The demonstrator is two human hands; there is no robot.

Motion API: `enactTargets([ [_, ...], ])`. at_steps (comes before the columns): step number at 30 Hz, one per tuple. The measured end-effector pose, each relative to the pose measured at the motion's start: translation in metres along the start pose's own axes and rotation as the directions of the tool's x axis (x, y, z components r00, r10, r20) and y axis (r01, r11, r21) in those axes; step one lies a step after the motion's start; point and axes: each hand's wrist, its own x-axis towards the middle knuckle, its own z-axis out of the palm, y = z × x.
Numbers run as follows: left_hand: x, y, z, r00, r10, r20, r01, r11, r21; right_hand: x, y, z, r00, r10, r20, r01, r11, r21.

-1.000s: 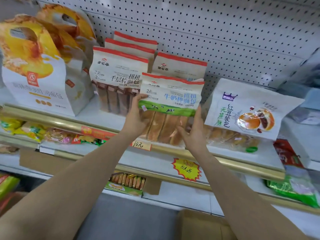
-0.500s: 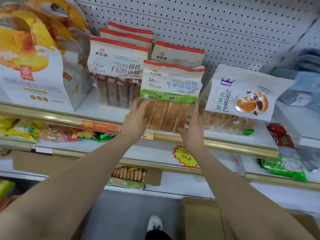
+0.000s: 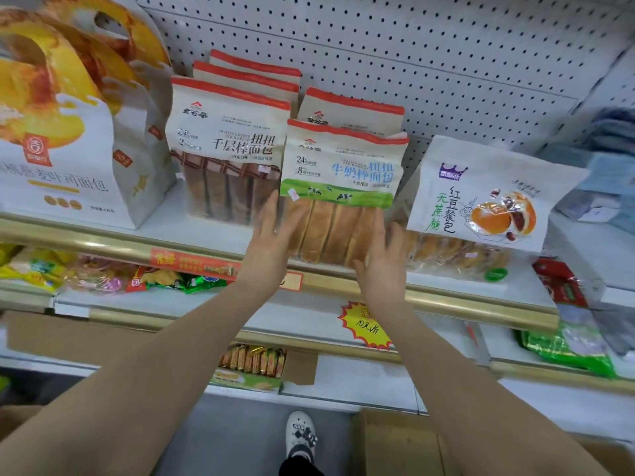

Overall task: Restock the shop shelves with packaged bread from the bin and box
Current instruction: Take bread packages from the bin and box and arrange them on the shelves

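Milk stick bread bag (image 3: 343, 173) stands upright on the upper shelf (image 3: 103, 240), front of its row, at 12 o'clock from my hands. My left hand (image 3: 268, 242) and right hand (image 3: 383, 266) flank its clear lower half. My fingers are straight and slightly spread, laid flat against it, gripping nothing. Layered stick bread bags (image 3: 226, 132) stand at its 9 o'clock, the red bean bun bag (image 3: 481, 201) at 3 o'clock. Judgement: this placement is nearly complete. A cardboard box (image 3: 395, 441) sits at 6 o'clock, contents hidden, so remaining stock is undetermined.
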Motion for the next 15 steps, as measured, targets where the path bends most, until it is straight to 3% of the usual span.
enactTargets([
  [3,-0.003,-0.004,0.001,0.983,0.138,-0.118,-0.102,0.957,0.273,0.002,-0.001,0.012,0.968,-0.202,-0.150,0.167,0.961,-0.220],
  [7,0.005,-0.005,-0.006,0.964,0.245,-0.108,-0.169,0.869,0.465,0.005,-0.004,0.017,0.921,-0.347,-0.178,0.273,0.900,-0.340],
  [11,0.011,-0.001,-0.001,0.936,0.351,0.019,-0.302,0.778,0.551,0.007,-0.002,0.016,0.889,-0.439,-0.132,0.353,0.840,-0.411],
  [15,0.019,0.002,0.007,0.936,0.342,0.083,-0.322,0.739,0.592,0.014,0.002,0.018,0.890,-0.448,-0.088,0.369,0.820,-0.437],
])
